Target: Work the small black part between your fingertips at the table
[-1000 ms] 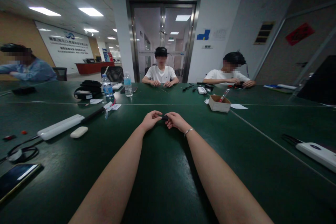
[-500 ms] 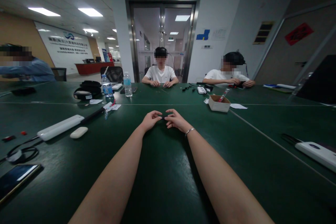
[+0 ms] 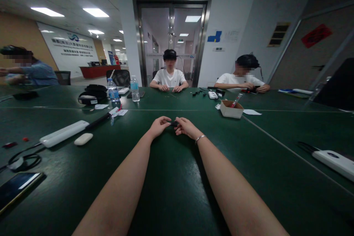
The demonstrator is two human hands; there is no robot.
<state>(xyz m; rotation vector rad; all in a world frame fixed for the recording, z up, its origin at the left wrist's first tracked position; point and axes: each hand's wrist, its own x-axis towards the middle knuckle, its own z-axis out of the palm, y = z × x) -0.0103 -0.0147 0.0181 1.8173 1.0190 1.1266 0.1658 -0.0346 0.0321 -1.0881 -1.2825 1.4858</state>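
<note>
Both arms reach forward over the dark green table (image 3: pixel 171 177). A small black object (image 3: pixel 174 123) is between my two hands, too small to name. My left hand (image 3: pixel 159 126) pinches its left end between thumb and fingers. From the other side, my right hand (image 3: pixel 186 127), with a silver bracelet at the wrist, has its fingers closed on the right end of the same object.
A cardboard box (image 3: pixel 231 110) stands beyond my right hand. Bottles (image 3: pixel 135 89), a black case (image 3: pixel 92 95), a long white device (image 3: pixel 65 133), a white oval case (image 3: pixel 83 139) and a phone (image 3: pixel 19 190) lie left. Another white device (image 3: pixel 334 162) is right. People sit across.
My right hand's fingers have closed in from a spread pose onto the black object. My left hand has hardly moved. At the far left, a person's arm has shifted.
</note>
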